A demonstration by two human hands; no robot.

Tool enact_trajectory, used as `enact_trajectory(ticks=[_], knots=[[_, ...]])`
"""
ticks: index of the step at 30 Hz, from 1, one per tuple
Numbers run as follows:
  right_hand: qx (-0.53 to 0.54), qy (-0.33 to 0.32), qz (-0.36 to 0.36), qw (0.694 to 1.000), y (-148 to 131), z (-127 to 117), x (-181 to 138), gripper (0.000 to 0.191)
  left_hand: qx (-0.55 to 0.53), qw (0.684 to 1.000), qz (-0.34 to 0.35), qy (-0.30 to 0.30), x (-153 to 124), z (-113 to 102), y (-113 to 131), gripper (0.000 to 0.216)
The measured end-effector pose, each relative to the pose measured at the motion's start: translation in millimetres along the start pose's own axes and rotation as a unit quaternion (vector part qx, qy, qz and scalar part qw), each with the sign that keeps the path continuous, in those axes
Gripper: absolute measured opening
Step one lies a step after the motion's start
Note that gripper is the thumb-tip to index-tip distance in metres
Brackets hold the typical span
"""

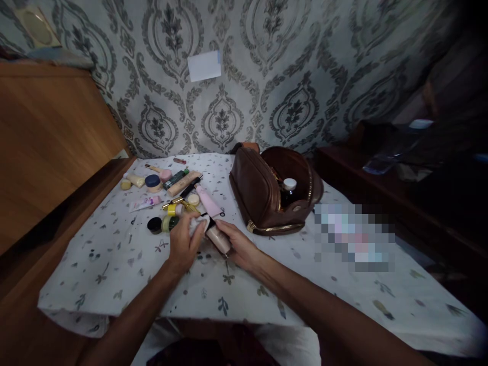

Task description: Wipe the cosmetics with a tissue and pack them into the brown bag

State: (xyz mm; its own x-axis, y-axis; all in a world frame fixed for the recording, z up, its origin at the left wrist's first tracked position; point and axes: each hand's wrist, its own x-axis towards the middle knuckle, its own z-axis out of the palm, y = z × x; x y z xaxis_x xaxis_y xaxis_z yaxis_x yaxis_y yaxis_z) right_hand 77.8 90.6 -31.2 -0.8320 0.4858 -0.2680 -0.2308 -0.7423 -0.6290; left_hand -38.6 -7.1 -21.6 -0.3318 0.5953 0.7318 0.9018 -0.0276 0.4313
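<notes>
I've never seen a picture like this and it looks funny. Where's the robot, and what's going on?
There's no robot here! These are a person's own bare hands. The one picture comes from a camera worn on their head, looking forward and down, so the arms reach in from the bottom.

The right hand holds a bottle. The left hand holds something white and crumpled, maybe a tissue, at the bottle's dark end.

On the patterned cloth are a pink tube, a blue-lidded jar and other small things. An open brown bag stands beyond the hands.
</notes>
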Motion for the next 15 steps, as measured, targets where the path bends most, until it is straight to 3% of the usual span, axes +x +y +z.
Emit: enact_trajectory(ticks=[3, 8, 12, 15], knots=[[-0.002, -0.016, 0.013, 1.0, 0, 1, -1, 0.027, 0.01, 1.0, -0.002, 0.003, 0, 0, -1, 0.016], [0.084, -0.013, 0.031, 0.996, -5, -6, 7, 0.022, 0.029, 0.98, 0.179, -0.08, -9, 6, 14, 0.019], [0.1, -0.008, 0.042, 0.994, -8, -13, 12, 0.027, 0.074, 0.952, 0.286, -0.08, -16, 13, 24, 0.022], [0.112, -0.005, 0.043, 0.993, -7, -13, 11, 0.026, 0.09, 0.954, 0.278, -0.066, -18, 16, 23, 0.027]])
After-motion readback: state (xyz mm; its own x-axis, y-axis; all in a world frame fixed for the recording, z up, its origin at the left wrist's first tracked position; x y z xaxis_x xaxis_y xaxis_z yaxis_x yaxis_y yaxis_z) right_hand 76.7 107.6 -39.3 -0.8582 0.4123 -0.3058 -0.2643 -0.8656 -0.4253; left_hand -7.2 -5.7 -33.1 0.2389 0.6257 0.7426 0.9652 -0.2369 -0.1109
